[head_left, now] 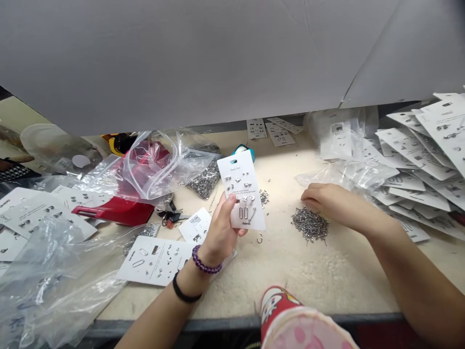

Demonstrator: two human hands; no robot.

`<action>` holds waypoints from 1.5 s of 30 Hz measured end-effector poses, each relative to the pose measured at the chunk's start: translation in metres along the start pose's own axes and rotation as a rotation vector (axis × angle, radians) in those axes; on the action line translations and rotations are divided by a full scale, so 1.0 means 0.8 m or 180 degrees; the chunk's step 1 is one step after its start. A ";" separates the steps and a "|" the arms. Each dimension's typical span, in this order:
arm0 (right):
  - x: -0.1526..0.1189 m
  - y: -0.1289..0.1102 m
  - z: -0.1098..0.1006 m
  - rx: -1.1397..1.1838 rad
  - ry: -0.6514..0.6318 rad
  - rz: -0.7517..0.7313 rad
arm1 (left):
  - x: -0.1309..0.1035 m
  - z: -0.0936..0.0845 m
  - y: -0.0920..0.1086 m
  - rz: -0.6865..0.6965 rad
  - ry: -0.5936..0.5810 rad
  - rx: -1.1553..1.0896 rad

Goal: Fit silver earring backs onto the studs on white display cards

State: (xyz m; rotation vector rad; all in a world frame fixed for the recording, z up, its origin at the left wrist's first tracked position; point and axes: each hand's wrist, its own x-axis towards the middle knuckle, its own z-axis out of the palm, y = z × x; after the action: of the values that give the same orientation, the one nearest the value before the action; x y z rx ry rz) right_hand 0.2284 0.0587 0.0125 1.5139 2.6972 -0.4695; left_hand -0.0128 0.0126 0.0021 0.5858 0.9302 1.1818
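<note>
My left hand [224, 225] grips the lower left edge of a white earring card [242, 191], thumb on the front. Small studs and hoops, with two long oval loops, are fixed in rows on the card. On the right, my right hand [319, 198] has its fingertips pinched together at the upper edge of a pile of small silver earring pieces [310, 225]. What the pinch holds is too small to make out. A single small hoop [259, 238] lies just below the card, and a few tiny pieces [264, 196] are scattered to its right.
Stacked earring cards [417, 165] lean on the right beside clear plastic bags [345, 172]. More cards [156, 260], a bag of metal pieces [205, 177], a red tool [119, 211] and plastic sheets [65, 276] crowd the left. A grey panel [218, 63] overhangs the back.
</note>
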 end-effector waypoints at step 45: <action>0.014 -0.029 0.008 -0.0081 0.0068 0.0595 | 0.000 0.001 -0.001 -0.0383 0.0060 -0.0008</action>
State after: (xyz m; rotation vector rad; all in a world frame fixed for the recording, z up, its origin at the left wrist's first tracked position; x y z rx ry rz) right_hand 0.2024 0.0550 0.0103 1.7516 2.5324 -0.4121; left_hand -0.0115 0.0123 0.0020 0.5104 0.9669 1.0821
